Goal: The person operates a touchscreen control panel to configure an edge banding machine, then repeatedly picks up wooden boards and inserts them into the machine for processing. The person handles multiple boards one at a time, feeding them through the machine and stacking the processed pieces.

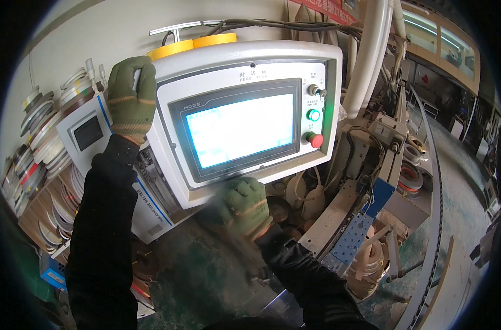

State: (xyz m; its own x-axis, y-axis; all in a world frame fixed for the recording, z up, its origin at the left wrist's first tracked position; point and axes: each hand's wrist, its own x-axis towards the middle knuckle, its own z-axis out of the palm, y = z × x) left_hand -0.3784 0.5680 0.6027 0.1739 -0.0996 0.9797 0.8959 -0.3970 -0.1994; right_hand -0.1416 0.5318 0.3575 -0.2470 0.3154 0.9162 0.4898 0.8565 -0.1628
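Observation:
A white control panel (248,55) fills the middle, with a bright screen (239,129), a key switch (314,91), a lit green button (314,115) and a red knob (315,139). My left hand (130,96), in a green knit glove, is closed on the panel's upper left edge. Just below the panel's bottom edge, my right hand (239,206), also gloved, has curled fingers; what they hold is blurred and hidden. Two yellow discs (215,38) show behind the panel's top.
Stacked coils of edging strip (47,115) line the left, beside a white machine (83,135) with a small screen. A machine beam with a blue perforated plate (349,236) runs along the right, near more coils (410,181) and a long rail (435,165). A pale pipe (366,60) rises behind.

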